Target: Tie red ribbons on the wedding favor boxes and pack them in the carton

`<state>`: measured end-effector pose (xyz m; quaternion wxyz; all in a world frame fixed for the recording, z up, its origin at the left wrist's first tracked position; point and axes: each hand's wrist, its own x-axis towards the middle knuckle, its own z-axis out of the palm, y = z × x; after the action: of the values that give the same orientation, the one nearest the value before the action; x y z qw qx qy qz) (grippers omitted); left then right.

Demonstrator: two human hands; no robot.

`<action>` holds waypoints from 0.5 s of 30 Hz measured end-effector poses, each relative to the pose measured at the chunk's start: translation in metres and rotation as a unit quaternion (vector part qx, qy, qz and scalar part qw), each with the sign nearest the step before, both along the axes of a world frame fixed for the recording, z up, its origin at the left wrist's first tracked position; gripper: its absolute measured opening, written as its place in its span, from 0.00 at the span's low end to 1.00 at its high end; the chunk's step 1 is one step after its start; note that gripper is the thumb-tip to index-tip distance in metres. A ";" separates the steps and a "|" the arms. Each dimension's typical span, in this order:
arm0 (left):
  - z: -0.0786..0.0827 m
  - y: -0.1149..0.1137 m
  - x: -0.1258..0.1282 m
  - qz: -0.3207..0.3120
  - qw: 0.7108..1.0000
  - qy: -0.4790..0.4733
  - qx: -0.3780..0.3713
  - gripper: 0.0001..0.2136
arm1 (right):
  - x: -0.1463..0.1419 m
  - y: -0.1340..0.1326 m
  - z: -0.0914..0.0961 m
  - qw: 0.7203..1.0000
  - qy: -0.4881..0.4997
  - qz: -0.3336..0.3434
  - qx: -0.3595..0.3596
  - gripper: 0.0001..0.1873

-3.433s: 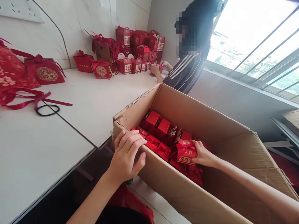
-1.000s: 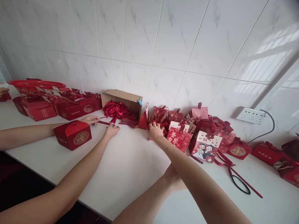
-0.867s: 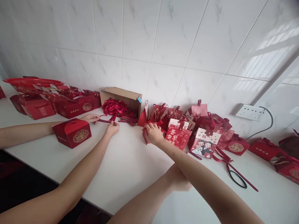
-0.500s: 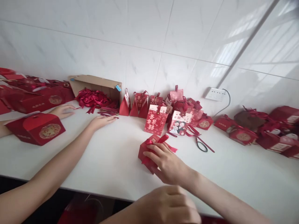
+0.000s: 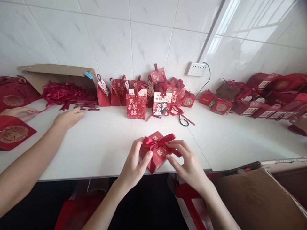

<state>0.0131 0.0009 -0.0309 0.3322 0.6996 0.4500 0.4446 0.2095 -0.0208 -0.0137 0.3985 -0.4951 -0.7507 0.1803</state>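
Observation:
A red gift box (image 5: 161, 155) with gold lettering and a red ribbon bow (image 5: 157, 144) tied on top sits near the table's front edge. My left hand (image 5: 134, 164) grips its left side, thumb on the near face and fingers round behind. On the opposite side my right hand (image 5: 190, 164) holds the box, its thumb against the face and its fingertips beside the bow's right loop and tail. Just beyond stand a red patterned box (image 5: 136, 106) and a box with a cartoon couple (image 5: 161, 108).
At left, a co-worker's hand (image 5: 68, 117) lies by ribbon strips, near a cardboard box (image 5: 59, 69) of red ribbons (image 5: 64, 92). A black ring (image 5: 184, 122) lies beyond my right hand. More red boxes (image 5: 266, 95) line the right; a power strip (image 5: 196, 69) is against the wall.
My left hand has come up from the lower edge onto the gift box, joining my right hand. The bow now faces up plainly. The view has swung right.

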 end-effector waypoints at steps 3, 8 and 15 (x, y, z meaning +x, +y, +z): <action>-0.001 0.001 0.001 0.064 0.996 0.033 0.054 0.12 | -0.008 -0.010 -0.004 1.000 -0.004 -0.007 0.011 0.10; 0.002 -0.006 -0.012 0.155 0.970 0.123 0.138 0.05 | -0.014 -0.019 -0.007 0.999 -0.031 -0.016 0.042 0.12; 0.026 -0.019 -0.009 0.123 0.981 0.118 0.093 0.10 | -0.018 -0.022 -0.014 0.991 -0.078 -0.040 0.098 0.15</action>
<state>0.0041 -0.0182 -0.0053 0.1529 0.7141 0.5257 0.4363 0.1912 -0.0430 -0.0275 0.3927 -0.4952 -0.7733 0.0506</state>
